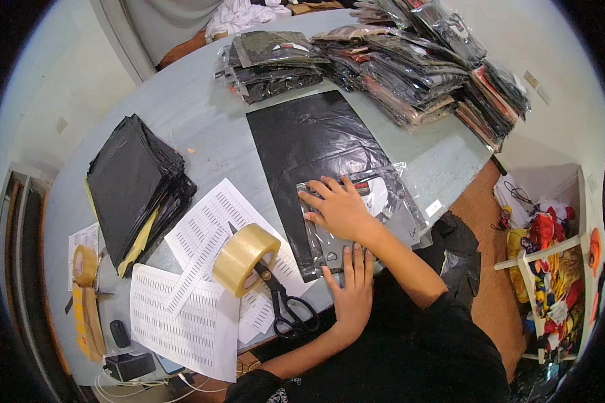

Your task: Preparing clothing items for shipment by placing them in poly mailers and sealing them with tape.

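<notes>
A clear plastic bag (408,216) holding a folded grey item lies across the near end of a flat black plastic mailing bag (310,133). My right hand (338,206) rests palm down on the clear bag, its fingers spread over the upper left part. Lower down, my left hand (352,297) has its fingertips on the bag's near edge, by the table edge. Neither hand grasps anything. White and red printed parts show through the plastic beside my right hand, which hides part of the contents. A small white label (433,207) sits at the bag's right corner.
Left of my hands are black-handled scissors (282,302), a tape roll (242,259) and printed sheets (181,322). Stacked black bags (131,186) lie farther left; another tape roll (84,264) stands beyond. Bagged garments (398,70) are piled at the back. Shelves (549,252) stand right.
</notes>
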`<action>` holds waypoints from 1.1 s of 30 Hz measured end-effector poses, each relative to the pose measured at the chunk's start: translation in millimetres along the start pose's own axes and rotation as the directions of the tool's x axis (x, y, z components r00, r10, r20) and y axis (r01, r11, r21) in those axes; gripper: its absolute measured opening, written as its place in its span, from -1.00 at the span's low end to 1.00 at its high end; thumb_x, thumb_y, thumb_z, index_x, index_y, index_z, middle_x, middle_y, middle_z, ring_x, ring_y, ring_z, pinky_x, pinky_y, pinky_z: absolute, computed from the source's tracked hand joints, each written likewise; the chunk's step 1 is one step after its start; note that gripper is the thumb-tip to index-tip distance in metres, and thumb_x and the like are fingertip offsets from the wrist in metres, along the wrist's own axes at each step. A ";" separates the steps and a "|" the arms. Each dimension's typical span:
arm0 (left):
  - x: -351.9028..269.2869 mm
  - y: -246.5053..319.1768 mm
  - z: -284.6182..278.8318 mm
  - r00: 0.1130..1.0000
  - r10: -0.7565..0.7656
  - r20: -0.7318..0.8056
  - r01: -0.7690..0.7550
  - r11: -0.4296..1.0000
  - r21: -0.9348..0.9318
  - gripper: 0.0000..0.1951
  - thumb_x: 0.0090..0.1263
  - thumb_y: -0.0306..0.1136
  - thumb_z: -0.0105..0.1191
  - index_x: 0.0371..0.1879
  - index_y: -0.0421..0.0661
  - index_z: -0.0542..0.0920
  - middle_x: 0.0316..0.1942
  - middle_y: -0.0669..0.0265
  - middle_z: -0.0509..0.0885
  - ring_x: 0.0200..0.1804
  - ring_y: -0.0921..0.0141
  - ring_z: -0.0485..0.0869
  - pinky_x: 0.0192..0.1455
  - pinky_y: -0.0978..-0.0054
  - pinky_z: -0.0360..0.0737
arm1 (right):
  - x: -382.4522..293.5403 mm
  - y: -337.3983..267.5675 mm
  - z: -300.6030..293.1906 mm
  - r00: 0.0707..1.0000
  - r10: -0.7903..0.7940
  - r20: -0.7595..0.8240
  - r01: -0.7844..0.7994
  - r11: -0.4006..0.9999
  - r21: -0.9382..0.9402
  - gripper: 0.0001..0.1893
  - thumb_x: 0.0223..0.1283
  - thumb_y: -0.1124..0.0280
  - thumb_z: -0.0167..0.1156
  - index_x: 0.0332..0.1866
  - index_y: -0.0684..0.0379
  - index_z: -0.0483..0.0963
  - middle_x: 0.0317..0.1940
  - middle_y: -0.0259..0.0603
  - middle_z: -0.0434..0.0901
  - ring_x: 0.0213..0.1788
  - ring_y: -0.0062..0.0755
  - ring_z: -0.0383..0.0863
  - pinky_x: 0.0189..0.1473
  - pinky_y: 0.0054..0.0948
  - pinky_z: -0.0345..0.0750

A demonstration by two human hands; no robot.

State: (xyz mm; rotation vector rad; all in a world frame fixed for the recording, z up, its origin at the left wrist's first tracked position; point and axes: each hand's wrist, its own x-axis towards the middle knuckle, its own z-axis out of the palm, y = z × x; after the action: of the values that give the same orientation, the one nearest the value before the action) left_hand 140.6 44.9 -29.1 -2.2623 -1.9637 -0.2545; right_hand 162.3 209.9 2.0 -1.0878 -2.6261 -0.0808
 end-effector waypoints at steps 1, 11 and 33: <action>0.4 0.3 1.0 1.000 0.008 -0.010 -0.008 1.000 0.017 -0.34 0.21 -0.12 0.03 0.32 -0.02 0.23 0.39 0.23 0.13 0.42 0.26 0.12 0.28 -0.27 0.00 | -0.6 0.6 0.2 1.000 0.006 -0.009 -0.006 1.000 0.011 -0.55 0.16 0.05 0.08 0.15 -0.07 0.41 0.17 -0.29 0.36 0.25 -0.17 0.30 0.24 0.04 0.21; -1.5 0.1 2.7 0.999 0.022 -0.035 -0.021 0.999 0.031 -0.30 0.13 -0.10 0.13 0.28 -0.06 0.28 0.36 0.20 0.18 0.41 0.23 0.12 0.29 -0.29 -0.02 | -3.7 -1.2 8.1 0.993 0.029 -0.117 -0.021 0.997 0.069 -0.45 0.13 0.02 0.10 0.18 0.06 0.35 0.17 -0.27 0.34 0.25 -0.16 0.26 0.22 0.09 0.13; -0.1 3.1 -3.0 1.000 -0.007 0.006 0.007 0.999 -0.042 -0.36 0.21 -0.08 0.05 0.29 -0.03 0.27 0.36 0.22 0.20 0.42 0.25 0.12 0.28 -0.28 0.02 | -33.9 0.8 -9.1 0.987 0.078 -0.141 -0.042 0.969 0.242 -0.48 0.25 0.01 -0.02 0.25 0.03 0.33 0.26 -0.12 0.29 0.35 -0.11 0.17 0.34 0.01 0.05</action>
State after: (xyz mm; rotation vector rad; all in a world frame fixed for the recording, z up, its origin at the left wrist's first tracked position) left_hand 143.5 43.7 -26.2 -2.2842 -1.9878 -0.2930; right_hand 187.8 185.8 0.7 -1.0342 -2.3937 0.1563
